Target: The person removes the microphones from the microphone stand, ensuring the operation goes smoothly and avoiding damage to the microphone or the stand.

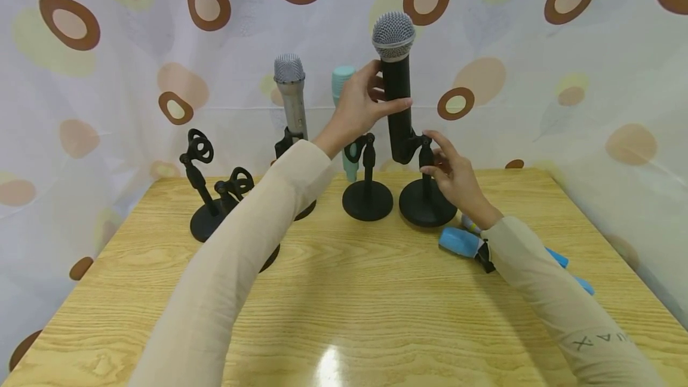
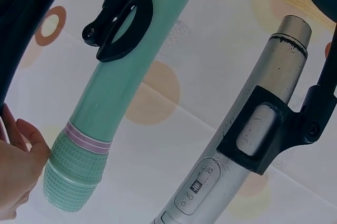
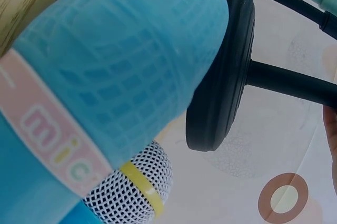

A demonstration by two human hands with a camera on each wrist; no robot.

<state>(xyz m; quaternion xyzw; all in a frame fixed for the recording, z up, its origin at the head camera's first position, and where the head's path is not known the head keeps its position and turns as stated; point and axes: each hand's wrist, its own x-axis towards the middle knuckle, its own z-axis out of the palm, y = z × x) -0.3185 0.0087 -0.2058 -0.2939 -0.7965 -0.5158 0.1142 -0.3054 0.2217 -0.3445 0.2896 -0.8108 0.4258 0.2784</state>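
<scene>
My left hand (image 1: pixel 357 103) grips the black handle of a microphone (image 1: pixel 398 85) with a silver mesh head. It stands nearly upright, its lower end at the clip of a black round-based stand (image 1: pixel 427 208). My right hand (image 1: pixel 457 178) pinches the upper post of that stand, thumb on the near side. In the right wrist view only the fingers (image 3: pixel 330 134) show, beside the post. Left of my left hand, a mint-green microphone (image 2: pixel 113 98) sits in its stand's clip, and a worn silver microphone (image 2: pixel 274 77) is held in another clip.
At the left, two black stands (image 1: pixel 201 223) with bare ring clips stand close together, partly behind my left sleeve. Under my right forearm lie a light-blue microphone (image 1: pixel 459 241) and a mesh-headed one with a yellow band (image 3: pixel 152 182). A patterned curtain (image 1: pixel 537 76) closes off the table's back.
</scene>
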